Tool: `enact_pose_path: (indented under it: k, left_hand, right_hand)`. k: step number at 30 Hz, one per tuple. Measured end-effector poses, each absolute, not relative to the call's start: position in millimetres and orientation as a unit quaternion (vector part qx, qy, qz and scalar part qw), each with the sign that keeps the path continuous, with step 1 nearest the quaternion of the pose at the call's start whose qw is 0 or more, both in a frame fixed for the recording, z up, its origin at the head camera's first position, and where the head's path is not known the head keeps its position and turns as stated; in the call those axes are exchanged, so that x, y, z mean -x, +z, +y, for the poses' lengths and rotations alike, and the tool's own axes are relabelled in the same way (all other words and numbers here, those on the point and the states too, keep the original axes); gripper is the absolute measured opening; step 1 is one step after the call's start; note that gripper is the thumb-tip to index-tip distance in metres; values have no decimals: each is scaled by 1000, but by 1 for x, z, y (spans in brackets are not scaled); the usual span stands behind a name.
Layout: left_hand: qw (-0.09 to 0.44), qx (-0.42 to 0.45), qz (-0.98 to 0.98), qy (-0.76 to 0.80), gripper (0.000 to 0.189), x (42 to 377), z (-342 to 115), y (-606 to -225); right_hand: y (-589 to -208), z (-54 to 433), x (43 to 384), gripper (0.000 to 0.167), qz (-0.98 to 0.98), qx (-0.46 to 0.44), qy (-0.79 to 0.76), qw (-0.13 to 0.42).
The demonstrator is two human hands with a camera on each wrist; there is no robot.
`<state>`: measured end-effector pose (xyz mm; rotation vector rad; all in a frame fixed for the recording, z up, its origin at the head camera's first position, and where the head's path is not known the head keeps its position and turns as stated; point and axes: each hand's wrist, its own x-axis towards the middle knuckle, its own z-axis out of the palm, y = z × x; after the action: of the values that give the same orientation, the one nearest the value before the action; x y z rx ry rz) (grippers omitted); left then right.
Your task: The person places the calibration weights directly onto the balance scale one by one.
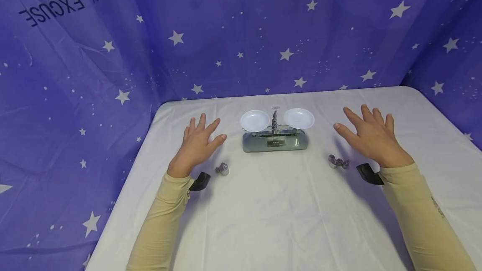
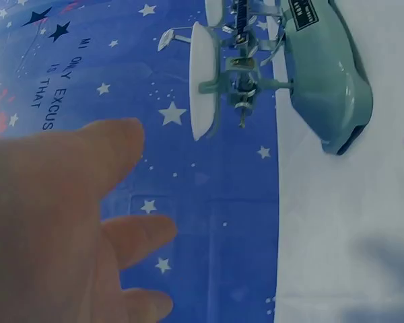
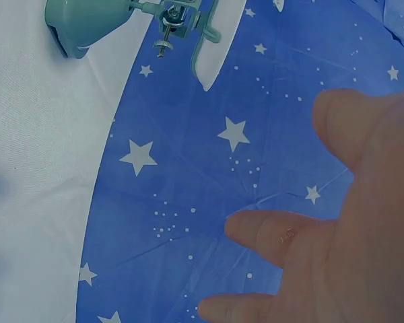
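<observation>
A green balance scale [image 1: 275,140] with two white pans stands toward the back of the white table. Its left pan [image 1: 255,121] and right pan [image 1: 299,118] look roughly level. To the scale's left, my left hand [image 1: 197,145] hovers with fingers spread and holds nothing. Small metal weights [image 1: 224,169] lie on the cloth just right of the left wrist. My right hand [image 1: 373,137], also spread and holding nothing, hovers on the scale's other side. Several more metal weights [image 1: 339,162] sit near it. Both wrist views show part of the scale base [image 2: 330,81] beyond the fingers.
A white cloth [image 1: 271,212] covers the table. Purple-blue curtains [image 1: 241,32] with white stars hang behind it and at both sides. Black devices are strapped at the left wrist [image 1: 200,182] and the right wrist [image 1: 369,174].
</observation>
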<state>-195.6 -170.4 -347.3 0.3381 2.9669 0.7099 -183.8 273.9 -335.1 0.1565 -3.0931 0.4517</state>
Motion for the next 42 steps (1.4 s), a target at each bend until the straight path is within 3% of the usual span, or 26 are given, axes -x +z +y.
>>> enact_pose_path:
  k: [19, 28, 42]
  left_hand:
    - [101, -309, 909, 261, 46, 220, -137, -384]
    - [58, -395, 873, 281, 39, 240, -119, -402]
    - [77, -350, 868, 345, 36, 248, -110, -421]
  right_hand:
    - [-335, 272, 186, 85, -988, -43, 148, -17]
    - [-335, 271, 184, 83, -987, -52, 150, -7]
    - [-337, 269, 185, 81, -987, -52, 153, -8]
